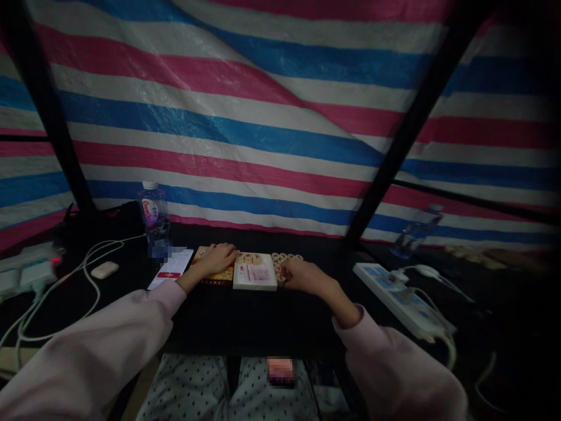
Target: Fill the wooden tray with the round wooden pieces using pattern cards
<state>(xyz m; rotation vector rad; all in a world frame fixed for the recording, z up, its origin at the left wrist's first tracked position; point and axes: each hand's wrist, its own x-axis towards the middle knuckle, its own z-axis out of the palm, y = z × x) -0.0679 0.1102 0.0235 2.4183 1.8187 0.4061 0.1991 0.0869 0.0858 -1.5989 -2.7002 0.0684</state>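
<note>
On the black table, my left hand (218,258) lies palm down over a yellow and orange printed box (225,276), its fingers stretched out toward the neighbouring white box. That shallow white box (255,273) holds several round wooden Chinese chess pieces along its far side, above a sheet with red print. To its right, more round chess pieces (287,257) lie close together in rows. My right hand (307,276) is at these pieces with its fingers curled in and closed. Its fingertips touch or grip something there, but what is between them is hidden.
Left of the boxes are a phone-like white screen or card (175,266), a clear water bottle (156,219), a white earbud case (105,269) and cables. A white power strip (403,301) with plugs lies right, before another bottle (416,231). Striped sheeting hangs behind.
</note>
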